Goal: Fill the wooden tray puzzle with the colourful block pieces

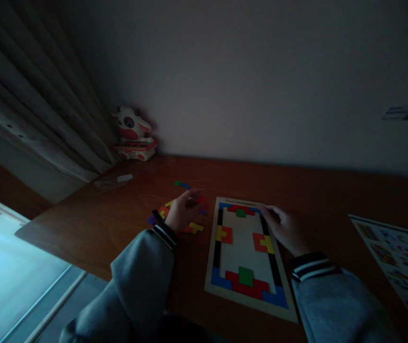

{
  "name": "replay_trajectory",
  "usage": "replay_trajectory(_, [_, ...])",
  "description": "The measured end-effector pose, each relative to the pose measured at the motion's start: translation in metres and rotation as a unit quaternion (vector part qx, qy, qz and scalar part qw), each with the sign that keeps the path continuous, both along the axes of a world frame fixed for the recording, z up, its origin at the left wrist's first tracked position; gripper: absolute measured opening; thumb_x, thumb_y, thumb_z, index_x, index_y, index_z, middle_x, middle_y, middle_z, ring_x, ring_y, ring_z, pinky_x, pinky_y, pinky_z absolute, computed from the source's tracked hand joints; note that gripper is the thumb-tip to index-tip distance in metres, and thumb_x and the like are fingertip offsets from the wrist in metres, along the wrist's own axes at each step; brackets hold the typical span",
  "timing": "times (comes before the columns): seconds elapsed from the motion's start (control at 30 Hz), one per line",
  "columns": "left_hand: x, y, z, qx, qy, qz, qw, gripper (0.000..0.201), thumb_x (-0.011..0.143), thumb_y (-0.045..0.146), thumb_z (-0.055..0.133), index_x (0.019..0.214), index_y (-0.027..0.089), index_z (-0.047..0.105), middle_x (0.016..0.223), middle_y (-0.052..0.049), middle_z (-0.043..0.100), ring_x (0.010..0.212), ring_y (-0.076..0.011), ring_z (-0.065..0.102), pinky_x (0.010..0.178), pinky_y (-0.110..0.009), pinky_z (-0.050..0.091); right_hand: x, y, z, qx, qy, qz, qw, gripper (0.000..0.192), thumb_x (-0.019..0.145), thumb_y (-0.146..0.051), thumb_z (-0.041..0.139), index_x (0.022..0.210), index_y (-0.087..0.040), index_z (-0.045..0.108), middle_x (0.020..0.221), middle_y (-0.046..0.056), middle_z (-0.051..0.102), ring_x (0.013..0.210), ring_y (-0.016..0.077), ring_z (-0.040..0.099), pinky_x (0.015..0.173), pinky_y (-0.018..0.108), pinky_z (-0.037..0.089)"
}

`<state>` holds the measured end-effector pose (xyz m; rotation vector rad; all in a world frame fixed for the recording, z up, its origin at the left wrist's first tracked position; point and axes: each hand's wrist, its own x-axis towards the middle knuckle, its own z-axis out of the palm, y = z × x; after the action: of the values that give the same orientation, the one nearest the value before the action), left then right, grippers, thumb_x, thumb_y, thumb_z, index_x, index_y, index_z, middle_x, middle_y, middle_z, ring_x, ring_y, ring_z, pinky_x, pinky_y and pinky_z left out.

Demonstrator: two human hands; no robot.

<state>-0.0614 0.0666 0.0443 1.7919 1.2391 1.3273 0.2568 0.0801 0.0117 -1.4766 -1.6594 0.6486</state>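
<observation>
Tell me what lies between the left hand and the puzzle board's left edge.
In the head view, between the left hand and the puzzle board lie loose pieces: a yellow piece nearest, plus a small dark one; otherwise bare desk.

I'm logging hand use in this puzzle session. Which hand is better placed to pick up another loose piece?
Probably the left hand: it rests over the loose pieces left of the puzzle board. The right hand lies on the board's right edge, away from them.
</observation>
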Motion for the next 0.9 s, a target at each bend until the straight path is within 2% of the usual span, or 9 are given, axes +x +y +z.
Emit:
replay_trajectory(0.07, [0.017,0.002,0.002,-0.031,-0.033,-0.049,0.998,0.045,0.083,0.033,0.07,0.123,0.017,0.057,0.102,-0.009,0.069,0.085,-0.0181,0.069,0.074,-0.03,0.058,-0.002,-0.002,0.003,0.022,-0.009,0.008,1.0,0.042,0.088,-0.057,0.048,0.094,-0.021,0.068,0.093,0.01,0.073,0.084,0.0255,0.068,0.073,0.038,0.052])
replay_trajectory(0.2, [0.047,0.003,0.004,-0.065,-0.046,-0.132,0.988,0.036,0.088,0.033,0.066,0.117,0.014,0.06,0.098,-0.01,0.072,0.088,-0.0194,0.07,0.08,-0.032,0.057,-0.013,-0.013,0.015,0.027,0.003,0.074,0.997,0.037,0.089,-0.053,0.051,0.103,-0.023,0.067,0.097,0.008,0.073,0.087,0.0233,0.067,0.075,0.035,0.052])
replay_trajectory(0.3, [0.061,0.0,0.003,-0.068,-0.028,-0.176,0.982,0.052,0.084,0.03,0.07,0.13,0.016,0.051,0.093,-0.008,0.073,0.081,-0.0177,0.071,0.075,-0.03,0.057,-0.024,-0.022,0.024,0.004,0.038,0.13,0.991,0.037,0.087,-0.052,0.056,0.111,-0.025,0.065,0.1,0.006,0.072,0.089,0.0215,0.067,0.076,0.033,0.053])
replay_trajectory(0.37, [0.065,-0.003,0.001,-0.064,-0.003,-0.197,0.978,0.055,0.083,0.03,0.072,0.131,0.016,0.05,0.091,-0.008,0.074,0.078,-0.0169,0.071,0.074,-0.029,0.056,-0.031,-0.026,0.028,-0.014,0.051,0.162,0.985,0.037,0.087,-0.053,0.056,0.11,-0.026,0.067,0.097,0.005,0.072,0.084,0.0204,0.066,0.071,0.031,0.053])
replay_trajectory(0.43, [0.066,-0.006,-0.001,-0.056,0.023,-0.198,0.978,0.046,0.083,0.031,0.072,0.123,0.016,0.056,0.091,-0.008,0.074,0.078,-0.0167,0.07,0.073,-0.029,0.056,-0.036,-0.029,0.031,-0.027,0.048,0.178,0.983,0.036,0.087,-0.053,0.055,0.105,-0.026,0.069,0.093,0.004,0.073,0.078,0.0194,0.065,0.066,0.03,0.052])
replay_trajectory(0.53, [0.066,-0.008,-0.003,-0.038,0.037,-0.172,0.984,0.035,0.082,0.033,0.073,0.11,0.015,0.063,0.09,-0.008,0.074,0.077,-0.0163,0.07,0.071,-0.027,0.056,-0.04,-0.031,0.033,-0.032,0.05,0.166,0.984,0.034,0.086,-0.053,0.056,0.098,-0.025,0.071,0.087,0.003,0.073,0.071,0.0178,0.064,0.062,0.029,0.05])
replay_trajectory(0.7, [0.065,-0.011,-0.004,-0.031,0.03,-0.174,0.984,0.033,0.082,0.033,0.072,0.109,0.015,0.064,0.098,-0.009,0.073,0.083,-0.0168,0.07,0.077,-0.03,0.057,-0.039,-0.029,0.029,-0.051,0.088,0.148,0.984,0.032,0.084,-0.052,0.059,0.094,-0.023,0.071,0.088,0.005,0.073,0.081,0.02,0.067,0.071,0.032,0.053])
replay_trajectory(0.8, [0.064,-0.013,-0.006,-0.043,0.017,-0.175,0.983,0.032,0.083,0.032,0.071,0.108,0.014,0.064,0.097,-0.01,0.074,0.083,-0.0174,0.071,0.079,-0.031,0.058,-0.038,-0.029,0.028,-0.053,0.109,0.148,0.982,0.033,0.083,-0.05,0.061,0.101,-0.023,0.068,0.091,0.006,0.073,0.082,0.0203,0.068,0.072,0.033,0.054])
replay_trajectory(0.9, [0.063,-0.014,-0.007,-0.05,-0.012,-0.169,0.984,0.03,0.083,0.032,0.071,0.106,0.014,0.064,0.097,-0.01,0.074,0.083,-0.0174,0.071,0.078,-0.03,0.058,-0.037,-0.031,0.029,-0.053,0.109,0.189,0.974,0.037,0.084,-0.046,0.061,0.114,-0.024,0.063,0.095,0.005,0.073,0.082,0.0188,0.068,0.071,0.032,0.054])
